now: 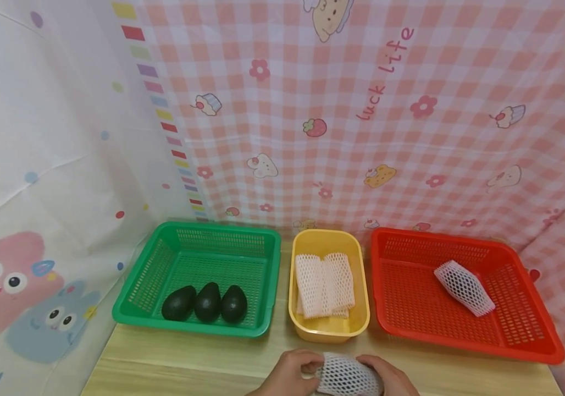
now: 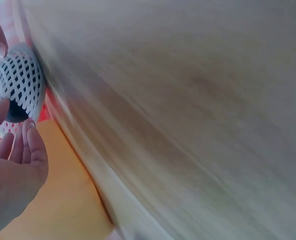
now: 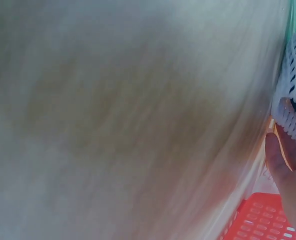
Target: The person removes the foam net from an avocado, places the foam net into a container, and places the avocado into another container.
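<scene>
Netted avocado (image 1: 347,375); three bare avocados (image 1: 206,302) apart.

Two bare hands, left hand (image 1: 289,373), right hand (image 1: 392,375), short plain nails, no sleeves or jewellery in view

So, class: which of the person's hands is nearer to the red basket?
Right. The right hand grips the netted fruit just below the red basket, at its near left corner. The left hand grips the fruit's other end, in front of the yellow tub.
</scene>
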Tool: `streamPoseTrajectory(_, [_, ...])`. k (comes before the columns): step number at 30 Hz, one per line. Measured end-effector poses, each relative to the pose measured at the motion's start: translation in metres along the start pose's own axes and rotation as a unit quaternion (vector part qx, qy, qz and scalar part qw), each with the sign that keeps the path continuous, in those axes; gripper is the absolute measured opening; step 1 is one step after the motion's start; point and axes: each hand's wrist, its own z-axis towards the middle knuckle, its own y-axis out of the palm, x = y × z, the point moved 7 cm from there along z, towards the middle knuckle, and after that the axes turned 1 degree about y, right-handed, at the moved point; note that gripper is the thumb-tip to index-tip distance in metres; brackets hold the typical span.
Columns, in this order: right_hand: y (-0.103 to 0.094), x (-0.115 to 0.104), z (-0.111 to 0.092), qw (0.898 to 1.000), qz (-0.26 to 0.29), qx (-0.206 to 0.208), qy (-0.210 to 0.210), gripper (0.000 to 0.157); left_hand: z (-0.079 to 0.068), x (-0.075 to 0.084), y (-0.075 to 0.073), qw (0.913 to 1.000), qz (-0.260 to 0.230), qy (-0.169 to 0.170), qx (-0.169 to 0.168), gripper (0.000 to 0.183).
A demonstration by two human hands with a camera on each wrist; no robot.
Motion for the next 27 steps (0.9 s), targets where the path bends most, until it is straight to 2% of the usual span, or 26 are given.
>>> streamPoseTrajectory(6, [-0.001,-0.002,-0.003,0.996,0.017,0.049,-0.071,0.062,0.003,0.006,0.004,0.9993,0.021,0.029,-0.005,0.041])
streamPoseTrajectory(12, [0.001,-0.002,-0.004,0.981,0.057,0.092,-0.159,0.051,0.007,0.01,0.006,0.9973,0.055,0.046,-0.012,0.048])
streamPoseTrajectory(16, [0.002,-0.005,-0.004,0.976,0.087,0.097,-0.175,0.042,0.008,0.009,0.007,0.9953,0.083,0.043,-0.026,0.05])
streamPoseTrajectory(23, [0.003,-0.009,-0.006,0.974,0.133,0.103,-0.15,0.036,0.01,0.002,0.008,0.9975,0.063,0.001,-0.033,0.056])
streamPoseTrajectory(25, [0.003,-0.013,-0.007,0.97,0.145,0.113,-0.162,0.036,0.011,-0.001,0.008,0.997,0.068,0.009,-0.038,0.059])
streamPoseTrajectory(27, [0.003,-0.017,-0.008,0.963,0.157,0.125,-0.181,0.038,0.013,-0.01,0.009,0.9957,0.077,0.033,-0.04,0.062])
